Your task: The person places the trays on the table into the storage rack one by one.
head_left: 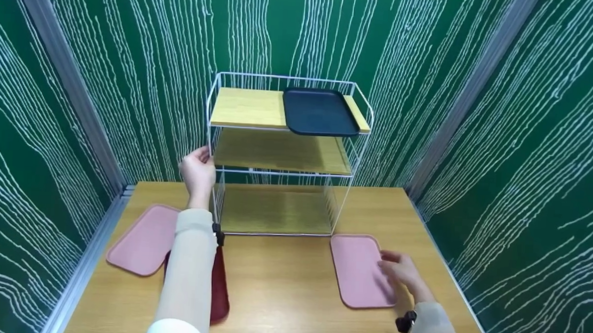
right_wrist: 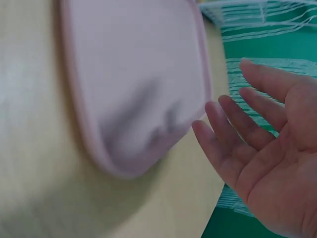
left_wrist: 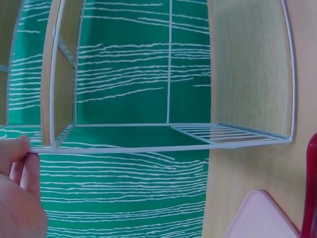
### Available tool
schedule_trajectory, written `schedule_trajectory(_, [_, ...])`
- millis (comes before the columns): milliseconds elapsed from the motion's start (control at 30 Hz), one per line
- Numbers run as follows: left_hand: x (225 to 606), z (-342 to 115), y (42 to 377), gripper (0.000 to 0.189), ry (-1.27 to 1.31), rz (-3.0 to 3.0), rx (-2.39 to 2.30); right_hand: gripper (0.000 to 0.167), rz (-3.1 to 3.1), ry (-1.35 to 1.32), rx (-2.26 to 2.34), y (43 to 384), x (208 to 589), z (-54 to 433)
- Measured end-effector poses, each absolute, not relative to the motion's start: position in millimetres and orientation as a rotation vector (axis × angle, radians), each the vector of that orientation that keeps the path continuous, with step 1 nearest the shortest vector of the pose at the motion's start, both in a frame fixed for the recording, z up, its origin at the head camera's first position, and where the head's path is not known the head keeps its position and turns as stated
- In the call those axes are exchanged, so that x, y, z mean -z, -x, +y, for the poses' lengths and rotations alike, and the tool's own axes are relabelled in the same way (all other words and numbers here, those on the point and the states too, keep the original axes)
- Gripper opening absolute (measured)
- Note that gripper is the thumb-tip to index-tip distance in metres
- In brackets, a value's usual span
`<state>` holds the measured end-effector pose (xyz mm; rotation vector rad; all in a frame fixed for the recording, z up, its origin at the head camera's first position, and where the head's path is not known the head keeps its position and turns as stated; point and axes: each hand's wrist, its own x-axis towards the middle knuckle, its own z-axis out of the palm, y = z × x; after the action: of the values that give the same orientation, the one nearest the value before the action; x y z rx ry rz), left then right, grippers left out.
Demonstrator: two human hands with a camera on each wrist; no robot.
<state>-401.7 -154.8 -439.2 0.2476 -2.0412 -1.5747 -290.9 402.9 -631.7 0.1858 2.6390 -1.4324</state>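
A white wire rack with wooden shelves [head_left: 282, 151] stands on the table. My left hand [head_left: 198, 172] pinches its left front post near the middle shelf; in the left wrist view the fingertips [left_wrist: 22, 144] meet the white wire. A black tray [head_left: 321, 112] lies on the top shelf toward the right, its front edge jutting past the shelf. My right hand [head_left: 404, 272] hovers by the right side of a pink tray [head_left: 357, 269]. Its fingers [right_wrist: 252, 134] are spread and hold nothing, and they cast a shadow on that tray.
Left of the rack, another pink tray [head_left: 143, 240] lies askew on the table [head_left: 281, 286]. A dark red tray [head_left: 219, 288] is partly hidden under my left forearm. Green walls with white wavy lines [head_left: 165, 80] enclose the table at the back and sides.
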Motion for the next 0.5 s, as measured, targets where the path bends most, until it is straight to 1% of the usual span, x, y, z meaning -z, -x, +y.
schedule_trajectory(100, [439, -155, 401, 0.03, -0.253, -2.052, 1.573, 0.055, 2.567, -0.268, 1.454, 282, 637, 413])
schedule_trajectory(233, [439, -156, 399, 0.031, -0.256, -2.06, 1.577, 0.059, 2.418, -0.391, 1.597, 275, 647, 424])
schedule_trajectory(333, [438, -157, 398, 0.031, -0.261, -2.064, 1.582, 0.065, 2.29, -0.485, 1.699, 271, 653, 430])
schedule_trajectory(433, [438, -156, 399, 0.032, -0.259, -2.063, 1.584, 0.075, 2.144, -0.598, 1.786, 265, 652, 431])
schedule_trajectory(500, [439, -156, 400, 0.032, -0.253, -2.06, 1.579, 0.077, 2.165, -0.597, 1.749, 264, 652, 433])
